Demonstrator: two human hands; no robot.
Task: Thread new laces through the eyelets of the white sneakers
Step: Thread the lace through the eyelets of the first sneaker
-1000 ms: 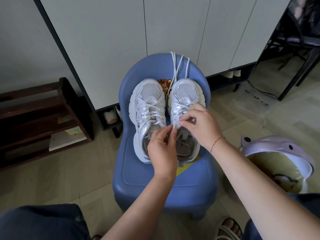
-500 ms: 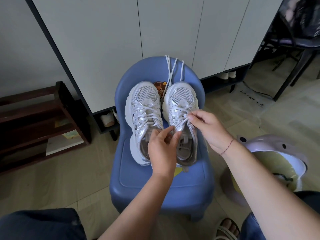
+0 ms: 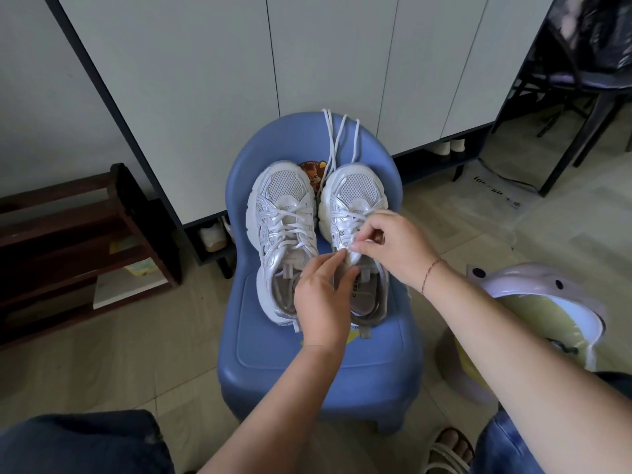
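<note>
Floor [image 3: 102,354] is pale tile, and closest to the camera it's just a denim knee [image 3: 85,439] and a sandalled foot [image 3: 451,449], so nothing to trip things up there. Next out is the blue chair [image 3: 307,343], doing duty as a workbench: both white sneakers sit on the seat, toes pointing at the backrest.

Left hand [image 3: 321,299] comes up over the heel of the right-side sneaker [image 3: 355,196], fingertips pressed together on a white bit at the top of the tongue. Right hand [image 3: 393,248] is just past it, thumb and forefinger pinching the same spot. Looks like the lace [image 3: 355,216] to me, though the tongue edge is right there and I can't really separate the two.

What I'd worry about: the tip is hidden between the fingers, so it'd be easy to poke it through the wrong eyelet or skip one. Then the crossings won't match the other sneaker [image 3: 284,213], which looks laced most of the way up. Pull too hard and the shoe could slide on that smooth seat, since neither hand seems to be pinning it down.

Further back, loose strands [image 3: 337,138] are draped over the backrest toward the cabinet [image 3: 205,80]. A tug could drag them off or snag them between the toes.
</note>
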